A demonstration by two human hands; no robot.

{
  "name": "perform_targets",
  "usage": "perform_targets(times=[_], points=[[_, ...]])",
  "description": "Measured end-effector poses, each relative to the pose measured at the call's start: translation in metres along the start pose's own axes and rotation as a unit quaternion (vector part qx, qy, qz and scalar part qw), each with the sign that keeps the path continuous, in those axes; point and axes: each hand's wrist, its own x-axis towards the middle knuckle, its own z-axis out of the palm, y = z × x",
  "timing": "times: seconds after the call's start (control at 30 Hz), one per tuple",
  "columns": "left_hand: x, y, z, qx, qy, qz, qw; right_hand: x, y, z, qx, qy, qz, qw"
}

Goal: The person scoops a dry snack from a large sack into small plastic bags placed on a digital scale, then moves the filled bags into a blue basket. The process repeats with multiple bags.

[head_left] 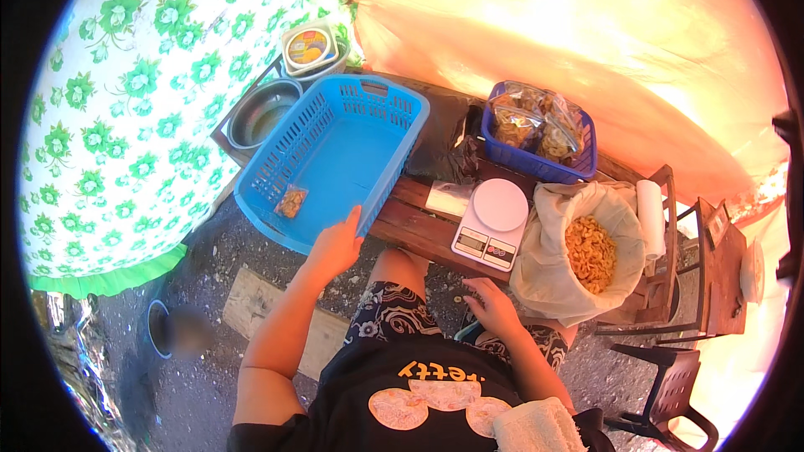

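- Large light-blue rectangular plastic basket (339,151) lies directly under the left hand (337,247) and stretches away ahead of its fingers; long axis runs from near-left to far-right.
- Left fingers meet the basket at its near-right corner; index finger points ahead along the side wall. Thumb and other fingers partly hidden, so can't tell whether they grip the rim or only rest on it.
- Small clear plastic packet of golden-brown pieces (291,201) lies inside the basket, to the left of the left fingertips and apart from them, close to the near-left end. Left hand is clearly nearer. Packet slightly longer than wide, axis roughly fore-and-aft.
- Right hand (496,310) hangs over the lap, fingers loosely spread, grasping nothing visible; basket is well off to its left.
- White kitchen scale with round platform (500,205) is just ahead of the right fingers.
- Wide cloth-lined container (544,268), right of and ahead of the right fingers, holds a heap of orange-yellow crisp pieces (590,253).
- Dark-blue plastic basket (536,166), beyond the scale from the right fingers, holds filled clear bags (559,130).
- Round metal bowl (234,117), far-left of the left fingers, beside the light-blue basket; contents unclear.
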Motion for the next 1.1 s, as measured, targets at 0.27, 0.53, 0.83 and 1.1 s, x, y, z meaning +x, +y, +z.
perform_targets(times=[0.27,0.53,0.83,1.1], points=[[-0.009,0.028,0.004,0.102,0.119,-0.016,0.988,-0.039,0.012,-0.011,0.014,0.03,0.027,0.999],[0.031,0.058,0.038,0.161,0.198,-0.04,0.966,-0.07,0.04,-0.018,0.025,0.017,0.102,0.994],[0.023,-0.018,0.022,0.107,0.159,-0.112,0.975,-0.064,0.045,0.006,0.031,0.016,0.016,0.999],[-0.005,-0.031,0.015,0.109,0.145,-0.129,0.975,-0.025,0.022,0.012,0.017,0.008,-0.04,0.999]])
